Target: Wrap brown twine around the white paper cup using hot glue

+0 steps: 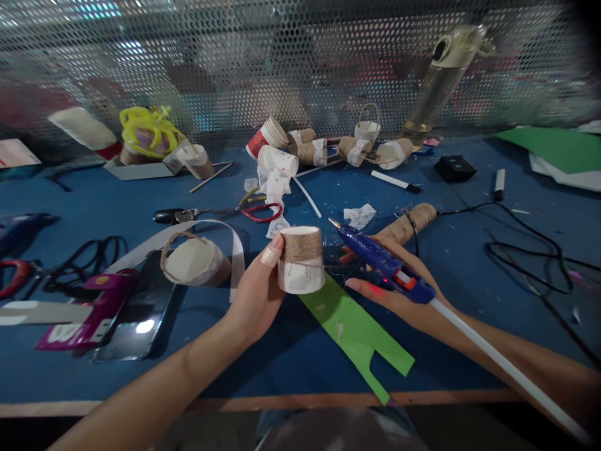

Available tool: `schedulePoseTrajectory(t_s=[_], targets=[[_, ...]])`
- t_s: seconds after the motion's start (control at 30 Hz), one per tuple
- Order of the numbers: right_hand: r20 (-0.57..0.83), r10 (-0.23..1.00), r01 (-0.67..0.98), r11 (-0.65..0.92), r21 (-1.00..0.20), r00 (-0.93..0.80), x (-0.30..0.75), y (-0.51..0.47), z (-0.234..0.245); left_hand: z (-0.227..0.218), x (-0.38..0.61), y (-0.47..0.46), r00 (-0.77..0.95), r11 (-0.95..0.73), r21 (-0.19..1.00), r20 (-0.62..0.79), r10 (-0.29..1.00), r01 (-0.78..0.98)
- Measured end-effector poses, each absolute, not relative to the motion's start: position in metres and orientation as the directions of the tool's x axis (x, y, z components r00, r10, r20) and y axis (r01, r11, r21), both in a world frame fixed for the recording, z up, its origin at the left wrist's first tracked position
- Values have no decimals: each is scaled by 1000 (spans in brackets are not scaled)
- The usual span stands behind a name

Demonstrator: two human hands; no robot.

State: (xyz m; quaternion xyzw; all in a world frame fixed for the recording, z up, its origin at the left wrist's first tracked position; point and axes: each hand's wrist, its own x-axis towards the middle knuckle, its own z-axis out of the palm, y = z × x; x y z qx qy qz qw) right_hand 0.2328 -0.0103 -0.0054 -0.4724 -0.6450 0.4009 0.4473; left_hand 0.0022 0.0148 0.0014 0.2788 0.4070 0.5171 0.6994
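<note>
My left hand (257,294) is closed around a small upturned paper cup (301,283) whose upper part is wound with jute twine (300,245). A loose strand runs from the cup toward my right hand (404,308). That hand is closed on a blue hot glue gun (370,247), with its nozzle pointing at the cup but apart from it. A long white glue stick (498,369) sticks out behind the gun. Its handle and some of my right fingers are hidden. Just beyond this hand lies a brown twine-covered roll (406,224).
Green cut-out sheet (357,332) lies below the cup. To the left are a twine-handled cup (192,262), a phone (136,313), a purple glue gun (87,307) and red-handled scissors (263,213). Several cups (277,160) and a tilted bottle (436,88) stand near the mesh panel (300,56).
</note>
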Motion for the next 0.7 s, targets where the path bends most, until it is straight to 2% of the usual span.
schedulePoseTrajectory(t_s=[0.1,0.33,0.53,0.6,0.7], targets=[[150,975,203,183,-962,-166,232,-10,-7,0,2,15,126,293,818,-266,956,-494],[296,954,257,299,-919,-51,231,-18,12,-1,2,13,98,304,842,-292,951,-446],[327,945,287,317,-904,-14,230,-23,26,-2,4,13,99,284,860,-267,959,-425],[315,949,276,311,-909,-30,230,-22,26,-2,4,13,107,283,867,-263,959,-410],[215,976,217,214,-952,-16,229,-19,23,-2,2,13,102,282,877,-263,959,-389]])
